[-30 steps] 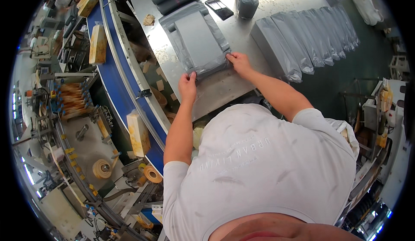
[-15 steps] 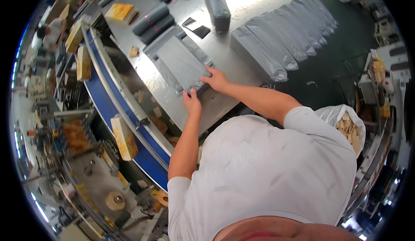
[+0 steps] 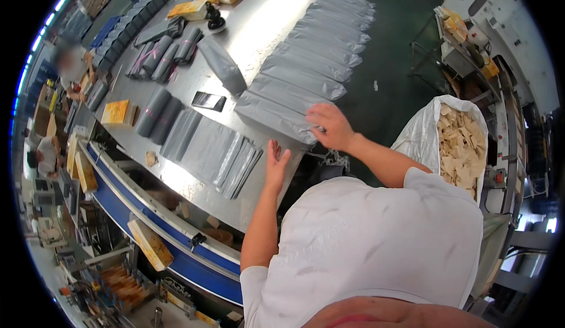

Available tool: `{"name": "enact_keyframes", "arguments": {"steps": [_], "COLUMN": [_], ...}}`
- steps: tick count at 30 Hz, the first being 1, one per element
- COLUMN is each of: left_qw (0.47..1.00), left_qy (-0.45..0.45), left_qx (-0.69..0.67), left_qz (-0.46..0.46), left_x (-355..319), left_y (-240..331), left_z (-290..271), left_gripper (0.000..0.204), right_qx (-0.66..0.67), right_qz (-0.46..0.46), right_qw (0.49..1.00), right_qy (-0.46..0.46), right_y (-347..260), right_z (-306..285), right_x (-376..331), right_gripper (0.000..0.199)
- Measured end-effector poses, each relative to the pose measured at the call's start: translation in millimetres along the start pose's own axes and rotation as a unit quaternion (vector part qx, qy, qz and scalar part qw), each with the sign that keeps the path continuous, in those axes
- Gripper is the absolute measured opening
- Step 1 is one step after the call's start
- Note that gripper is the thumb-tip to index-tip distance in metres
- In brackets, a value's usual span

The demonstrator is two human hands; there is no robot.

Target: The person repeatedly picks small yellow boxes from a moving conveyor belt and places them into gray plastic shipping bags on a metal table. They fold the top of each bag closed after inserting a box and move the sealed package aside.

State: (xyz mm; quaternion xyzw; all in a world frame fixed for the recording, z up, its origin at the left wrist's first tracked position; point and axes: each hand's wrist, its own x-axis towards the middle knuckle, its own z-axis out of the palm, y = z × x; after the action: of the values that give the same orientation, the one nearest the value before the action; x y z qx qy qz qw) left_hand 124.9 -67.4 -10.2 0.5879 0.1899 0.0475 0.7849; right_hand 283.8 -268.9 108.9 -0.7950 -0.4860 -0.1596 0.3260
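A row of grey plastic-wrapped packs (image 3: 306,63) runs along the right side of the metal table (image 3: 235,213). At the near end of the nearest pack (image 3: 273,119) is my right hand (image 3: 331,128), its fingers apart and bent over the loose plastic end; whether it presses on it I cannot tell. My left hand (image 3: 276,166) is upright in front of that pack, fingers stretched, thumb apart, holding nothing. Left of it lies a fanned stack of flat grey plastic bags (image 3: 215,154), untouched. Another grey pack (image 3: 222,66) stands behind the row's near end.
A dark phone (image 3: 209,101) and grey rolls (image 3: 158,115) lie on the table, with yellow-and-white packs (image 3: 119,112) around its edges. A blue conveyor (image 3: 194,269) runs along the left. At right stands a white sack of tan scraps (image 3: 462,145). Two people work at far left.
Both hands have left the flat grey bags and moved right to the near end of the pack row. The bags now lie fanned out on the table. The view has turned right.
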Motion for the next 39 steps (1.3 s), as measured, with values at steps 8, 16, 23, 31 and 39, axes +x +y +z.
{"name": "enact_keyframes", "arguments": {"steps": [8,16,23,31,39], "left_qw": [0.992,0.943,0.92,0.921,0.922], "left_qy": [0.079,0.247,0.267,0.243,0.285], "left_qx": [-0.07,-0.22,-0.287,-0.305,-0.259], "left_qz": [-0.064,-0.036,-0.014,-0.018,0.032], "left_x": [42,47,58,54,59], "left_y": [16,-10,-17,-27,-12], "left_z": [23,49,64,45,60], "left_gripper": [0.08,0.077,0.074,0.077,0.084], "right_qx": [0.037,-0.065,-0.133,-0.162,-0.147], "right_qz": [0.36,0.201,0.271,0.185,0.395], "right_qw": [0.912,0.967,0.915,0.941,0.852], "right_qy": [0.194,-0.139,-0.268,-0.234,-0.311], "right_y": [313,358,351,331,368], "right_z": [-76,-39,-29,-15,-21], "right_x": [33,92,139,119,179], "right_gripper": [0.022,0.038,0.068,0.078,0.088]}}
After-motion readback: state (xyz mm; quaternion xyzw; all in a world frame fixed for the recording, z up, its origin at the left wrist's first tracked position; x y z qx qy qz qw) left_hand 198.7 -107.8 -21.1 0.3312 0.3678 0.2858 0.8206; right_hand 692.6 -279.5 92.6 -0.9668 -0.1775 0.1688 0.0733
